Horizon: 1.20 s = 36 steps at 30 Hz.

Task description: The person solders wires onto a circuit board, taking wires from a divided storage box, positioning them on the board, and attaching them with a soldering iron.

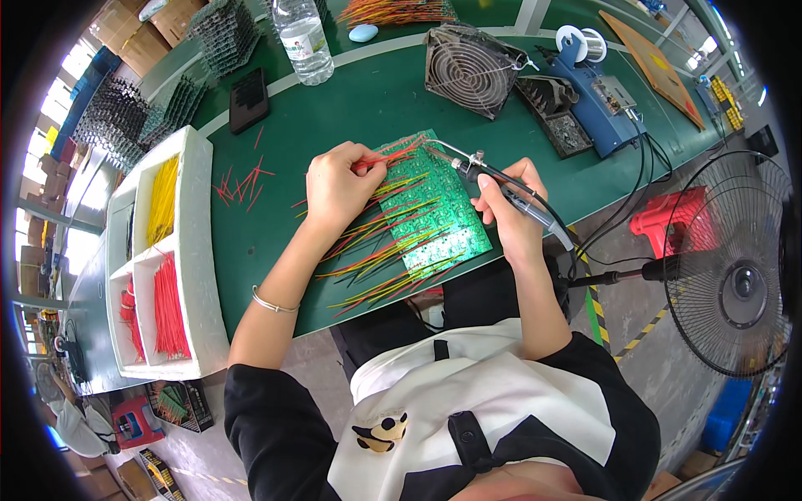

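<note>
A green circuit board panel (pixel 443 221) lies on the green table, with red, yellow and black wires (pixel 368 263) fanning out from its left side. My left hand (pixel 341 184) is closed on several red wires (pixel 403 152) over the board's upper left corner. In my right hand (pixel 516 209) is a soldering iron (pixel 525 204) with a thin feed tube, held like a pen. Its tip points at the board's top edge, close to the red wire ends; whether it touches them I cannot tell.
Left stands a white foam tray (pixel 205 292) with yellow wires (pixel 162 200) and red wires (pixel 170 309). Loose red wires (pixel 242 184) lie beside it. Behind are a phone (pixel 249 100), a water bottle (pixel 304 46), a square fan (pixel 472 71) and a blue solder feeder (pixel 597 104). A floor fan (pixel 739 280) stands right.
</note>
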Tool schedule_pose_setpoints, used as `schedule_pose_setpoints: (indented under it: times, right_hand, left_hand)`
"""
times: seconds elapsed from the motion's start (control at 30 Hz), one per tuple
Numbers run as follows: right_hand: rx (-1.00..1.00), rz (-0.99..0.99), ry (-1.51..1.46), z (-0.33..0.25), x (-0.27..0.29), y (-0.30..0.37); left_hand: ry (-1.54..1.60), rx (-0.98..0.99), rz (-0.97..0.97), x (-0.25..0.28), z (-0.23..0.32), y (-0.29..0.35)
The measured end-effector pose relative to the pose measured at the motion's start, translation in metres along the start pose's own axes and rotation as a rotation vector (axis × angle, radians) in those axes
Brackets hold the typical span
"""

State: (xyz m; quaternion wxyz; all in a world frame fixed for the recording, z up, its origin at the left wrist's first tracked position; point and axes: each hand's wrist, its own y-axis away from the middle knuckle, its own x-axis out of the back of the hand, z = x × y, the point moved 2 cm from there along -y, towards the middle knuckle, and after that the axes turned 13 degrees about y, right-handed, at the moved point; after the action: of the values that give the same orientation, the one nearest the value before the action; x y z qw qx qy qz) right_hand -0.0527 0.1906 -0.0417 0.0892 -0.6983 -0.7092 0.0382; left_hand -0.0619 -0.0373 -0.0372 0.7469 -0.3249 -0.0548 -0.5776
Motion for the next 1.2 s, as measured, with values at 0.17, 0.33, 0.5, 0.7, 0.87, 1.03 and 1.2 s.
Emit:
schedule_pose_setpoints:
  times: [0.17, 0.33, 0.5, 0.7, 0.87, 1.03, 1.2]
  right_hand:
    - [0.024, 0.011, -0.017, 0.0003, 0.0006, -0.0006]
    - [0.014, -0.020, -0.033, -0.0010, 0.0006, -0.0006]
    - [0.019, -0.021, -0.024, -0.0003, 0.0002, -0.0006]
    - [0.014, -0.026, -0.012, -0.0007, -0.0007, 0.0000]
    - [0.003, -0.026, 0.009, -0.0017, -0.0007, 0.0000]
    - [0.019, 0.007, -0.043, 0.0021, 0.0032, -0.0014]
    - [0.027, -0.005, -0.039, 0.0016, 0.0017, -0.0006]
  left_hand:
    - [0.002, 0.011, -0.003, 0.0000, 0.0004, -0.0004]
    - [0.014, 0.026, -0.003, 0.0000, 0.0006, -0.0003]
    - [0.004, 0.021, -0.006, 0.0003, -0.0003, -0.0001]
    - [0.000, 0.025, -0.008, 0.0007, 0.0001, 0.0004]
    - [-0.009, 0.015, -0.014, 0.0008, 0.0007, -0.0002]
    - [-0.009, 0.012, -0.013, 0.0004, 0.0005, -0.0009]
    - [-0.012, 0.011, -0.009, 0.0004, -0.0006, -0.0001]
